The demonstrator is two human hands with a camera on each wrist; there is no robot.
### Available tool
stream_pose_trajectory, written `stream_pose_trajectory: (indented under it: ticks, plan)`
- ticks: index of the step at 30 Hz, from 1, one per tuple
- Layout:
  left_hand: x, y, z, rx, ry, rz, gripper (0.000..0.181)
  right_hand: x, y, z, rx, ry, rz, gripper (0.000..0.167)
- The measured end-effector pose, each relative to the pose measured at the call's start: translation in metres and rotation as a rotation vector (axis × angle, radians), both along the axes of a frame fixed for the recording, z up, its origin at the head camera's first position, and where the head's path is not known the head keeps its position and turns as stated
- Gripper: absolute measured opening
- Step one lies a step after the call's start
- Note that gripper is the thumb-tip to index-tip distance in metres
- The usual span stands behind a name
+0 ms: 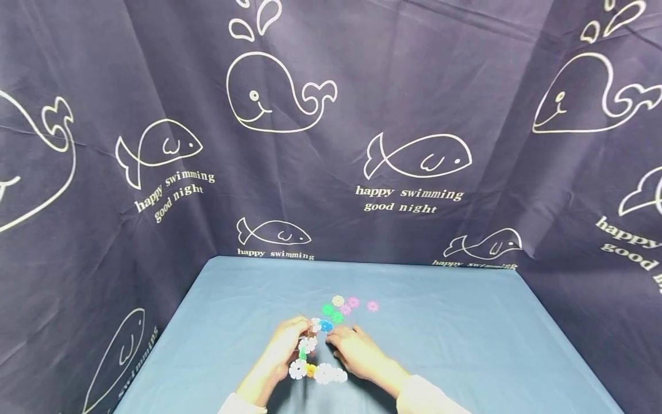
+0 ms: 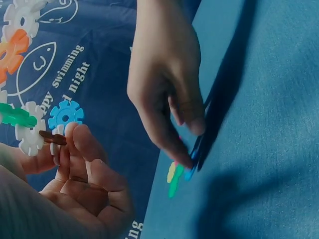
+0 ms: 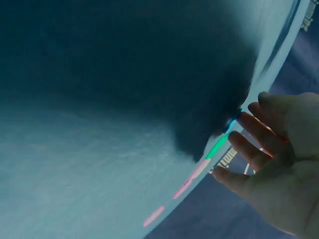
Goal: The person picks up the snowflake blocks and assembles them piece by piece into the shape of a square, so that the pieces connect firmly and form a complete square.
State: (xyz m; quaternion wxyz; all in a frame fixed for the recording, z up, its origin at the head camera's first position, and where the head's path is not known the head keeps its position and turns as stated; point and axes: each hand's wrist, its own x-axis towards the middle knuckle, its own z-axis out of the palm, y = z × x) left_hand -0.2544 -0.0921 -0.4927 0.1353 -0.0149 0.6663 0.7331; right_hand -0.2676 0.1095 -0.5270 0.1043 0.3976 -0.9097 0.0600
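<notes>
My left hand (image 1: 286,343) grips a chain of interlocking snowflake discs (image 1: 307,345) by its upper end. White, green, orange and brown discs make up the chain, with a blue disc (image 2: 66,116) at the end beside the left fingertips. The chain bends into an L shape above the table. To its right, my right hand (image 1: 358,349) reaches down with loosely bent fingers. Its fingertips touch or nearly touch a loose blue disc (image 3: 233,121) on the table. Part of that disc is hidden by the fingers.
Beyond the hands lie loose snowflake discs on the blue tabletop (image 1: 455,328): green discs (image 1: 333,313), a pale yellow disc (image 1: 338,300) and pink discs (image 1: 353,302). A dark curtain (image 1: 414,103) with white fish and whale drawings surrounds the table at the back and sides.
</notes>
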Motion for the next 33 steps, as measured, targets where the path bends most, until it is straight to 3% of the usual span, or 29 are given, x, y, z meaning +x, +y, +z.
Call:
stream_pose_trajectory:
  ticks: [5,10,14,17,19,21,23,25,28,33]
  plan:
    - [0.002,0.004,-0.004,0.023,-0.014,-0.024,0.021,0.004,0.006,-0.002,-0.069,0.063,0.02,0.019]
    - [0.005,0.013,-0.007,0.024,-0.03,-0.043,0.02,0.008,0.008,-0.007,-0.06,0.02,-0.037,0.028]
    - [0.008,0.02,-0.008,0.008,-0.029,-0.064,0.021,0.007,0.014,-0.011,-0.107,-0.052,-0.027,0.025]
    - [0.009,0.022,-0.007,0.004,-0.028,-0.07,0.021,0.005,0.021,-0.009,-0.27,-0.214,-0.016,0.022]
    - [0.01,0.022,-0.006,0.011,-0.027,-0.066,0.021,0.007,0.027,-0.006,-0.448,-0.434,-0.031,0.014]
    - [0.01,0.022,-0.006,0.011,-0.017,-0.053,0.021,0.01,0.031,-0.003,-0.688,-0.708,-0.069,0.008]
    - [0.009,0.022,-0.006,0.005,-0.003,-0.033,0.021,0.013,0.035,0.002,-0.933,-0.938,-0.129,0.017]
    - [0.009,0.022,-0.006,0.001,0.01,-0.012,0.022,0.018,0.038,0.008,-1.148,-1.086,-0.184,0.029]
    - [0.008,0.023,-0.005,-0.006,0.015,0.008,0.022,0.023,0.041,0.018,-1.323,-1.15,-0.228,0.039]
    - [0.008,0.027,-0.006,-0.016,0.013,0.017,0.024,0.029,0.041,0.027,-1.381,-1.155,-0.218,0.036]
